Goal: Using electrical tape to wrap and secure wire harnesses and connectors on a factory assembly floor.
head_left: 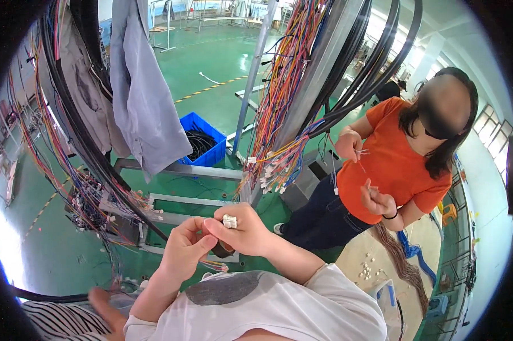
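Both hands raised together at chest height, mid-frame. Right hand [246, 230] closed, pinching small white connector [229, 221] between thumb and fingertips, connector on top, facing up. Left hand [183, 248] closed against right from the left, fingertips touching right thumb; unclear whether it grips anything itself. Dark object [222, 248] tucked just below connector, between both hands. Thin coloured wires [214, 265] trailing down and left beneath. Connector nearer right hand, long axis roughly left-right. Hanging wire bundle [279, 113] well apart, up ahead. Person in orange [392, 165] to the right, separate.
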`<state>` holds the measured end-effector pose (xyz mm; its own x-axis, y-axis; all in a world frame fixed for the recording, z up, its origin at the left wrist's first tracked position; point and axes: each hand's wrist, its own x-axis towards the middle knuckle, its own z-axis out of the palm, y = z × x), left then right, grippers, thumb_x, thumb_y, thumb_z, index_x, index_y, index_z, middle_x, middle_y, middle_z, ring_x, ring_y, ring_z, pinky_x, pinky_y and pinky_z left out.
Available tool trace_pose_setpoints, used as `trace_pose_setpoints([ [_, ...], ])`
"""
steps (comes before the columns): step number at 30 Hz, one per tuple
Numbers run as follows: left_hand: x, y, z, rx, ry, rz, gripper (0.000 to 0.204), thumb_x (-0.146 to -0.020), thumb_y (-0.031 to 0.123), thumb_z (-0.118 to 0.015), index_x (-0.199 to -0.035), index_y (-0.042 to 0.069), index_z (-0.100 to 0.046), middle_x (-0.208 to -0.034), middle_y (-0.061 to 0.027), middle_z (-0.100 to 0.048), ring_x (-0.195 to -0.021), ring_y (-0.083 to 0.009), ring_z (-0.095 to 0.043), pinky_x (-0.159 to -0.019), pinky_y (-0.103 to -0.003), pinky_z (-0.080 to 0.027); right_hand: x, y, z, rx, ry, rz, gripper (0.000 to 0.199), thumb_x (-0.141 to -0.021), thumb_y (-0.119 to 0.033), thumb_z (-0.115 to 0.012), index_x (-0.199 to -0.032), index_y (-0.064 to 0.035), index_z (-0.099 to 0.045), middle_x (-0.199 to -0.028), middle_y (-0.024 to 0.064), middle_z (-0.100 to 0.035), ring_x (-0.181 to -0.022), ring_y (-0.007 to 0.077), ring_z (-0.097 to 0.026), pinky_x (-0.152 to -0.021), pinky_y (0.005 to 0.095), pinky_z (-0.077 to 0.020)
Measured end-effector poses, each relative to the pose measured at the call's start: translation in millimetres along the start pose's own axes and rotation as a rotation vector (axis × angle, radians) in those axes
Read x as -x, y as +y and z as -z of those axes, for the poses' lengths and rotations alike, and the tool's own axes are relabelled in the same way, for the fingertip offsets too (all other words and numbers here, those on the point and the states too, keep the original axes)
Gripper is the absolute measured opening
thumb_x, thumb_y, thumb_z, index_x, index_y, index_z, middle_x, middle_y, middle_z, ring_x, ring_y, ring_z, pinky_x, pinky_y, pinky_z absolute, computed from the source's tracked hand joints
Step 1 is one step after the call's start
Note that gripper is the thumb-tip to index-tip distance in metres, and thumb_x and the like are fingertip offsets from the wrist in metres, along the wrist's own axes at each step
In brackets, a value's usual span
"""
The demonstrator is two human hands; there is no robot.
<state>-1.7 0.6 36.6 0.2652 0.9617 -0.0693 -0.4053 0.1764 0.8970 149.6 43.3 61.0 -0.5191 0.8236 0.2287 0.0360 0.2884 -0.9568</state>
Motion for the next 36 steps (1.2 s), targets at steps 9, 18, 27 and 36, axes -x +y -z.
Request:
trace_pose_setpoints([
  [9,-9,-11,-4,-0.752,0.223,-0.543,0.01,-0.073,-0.002,-0.059,-0.08,-0.002,-0.053,-0.07,-0.0063,-0.052,-0.061,-0.0104,-0.051,-0.053,-0.022,-0.041,-4,10,2,0.056,0.061,0.004,0.025,-0.082,-0.014,-0.053,-0.061,0.0002,-0.053,-0.048,-0.0001,-0.047,-0.044,0.0036,-0.042,-0.038,0.0211,-0.0308],
  [18,-13,-13,-9,-0.401,0.091,-0.416,0.035,-0.072,-0.002,-0.06,-0.102,0.004,-0.044,-0.08,-0.0018,-0.051,-0.068,-0.0069,-0.05,-0.055,-0.018,-0.038,-5,10,8,0.113,0.021,0.121,0.026,-0.083,-0.014,-0.051,-0.061,0.0013,-0.051,-0.048,0.0044,-0.046,-0.044,0.0081,-0.039,-0.04,0.0262,-0.0308],
  [27,-14,-3,-1,0.029,-0.182,0.086,0.038,-0.08,0.021,-0.056,-0.109,0.003,-0.041,-0.071,0.0004,-0.046,-0.058,-0.0056,-0.043,-0.048,-0.018,-0.032,-1,6,15,0.173,-0.012,0.258,0.02,-0.08,-0.014,-0.052,-0.068,0.001,-0.054,-0.06,0.0149,-0.053,-0.055,0.0315,-0.051,-0.048,0.0353,-0.0391],
  [36,-7,12,-22,0.277,0.087,-0.091,0.038,-0.083,0.031,-0.05,-0.108,0.003,-0.043,-0.079,0.0004,-0.046,-0.057,-0.0042,-0.033,-0.049,-0.016,-0.027,15,5,8,0.144,0.192,0.366,0.021,-0.083,-0.011,-0.051,-0.067,0.0028,-0.053,-0.054,0.0066,-0.05,-0.048,0.0113,-0.045,-0.046,0.0257,-0.0368],
])
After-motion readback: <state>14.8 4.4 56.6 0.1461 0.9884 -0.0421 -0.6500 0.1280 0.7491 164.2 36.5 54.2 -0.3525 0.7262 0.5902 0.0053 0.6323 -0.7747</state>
